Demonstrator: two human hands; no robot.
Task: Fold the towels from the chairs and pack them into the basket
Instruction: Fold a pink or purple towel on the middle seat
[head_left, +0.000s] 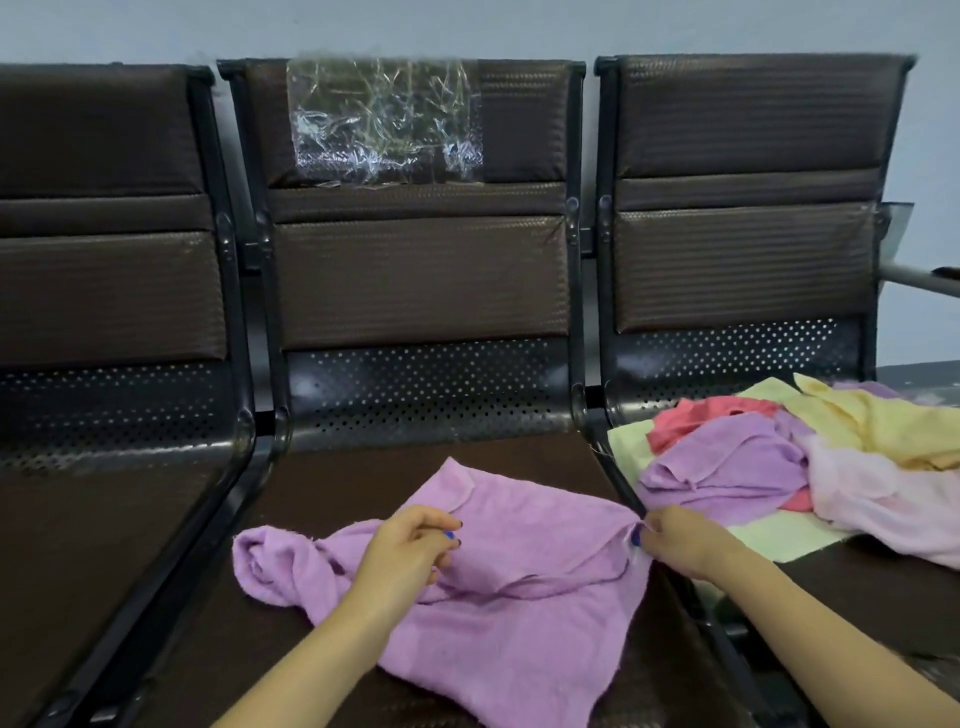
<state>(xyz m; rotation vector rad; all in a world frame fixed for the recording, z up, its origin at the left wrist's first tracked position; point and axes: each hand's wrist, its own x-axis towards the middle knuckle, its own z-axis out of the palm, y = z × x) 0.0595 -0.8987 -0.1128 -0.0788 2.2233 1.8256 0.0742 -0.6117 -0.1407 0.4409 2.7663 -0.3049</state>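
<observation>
Head view: left hand (410, 545) and right hand (670, 535) each pinch the purple towel (519, 613); pull corners flat on the middle seat (332, 483) before folding.

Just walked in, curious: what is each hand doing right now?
Left hand: fingers pinching the purple towel.
Right hand: fingers pinching that towel's right corner.
</observation>
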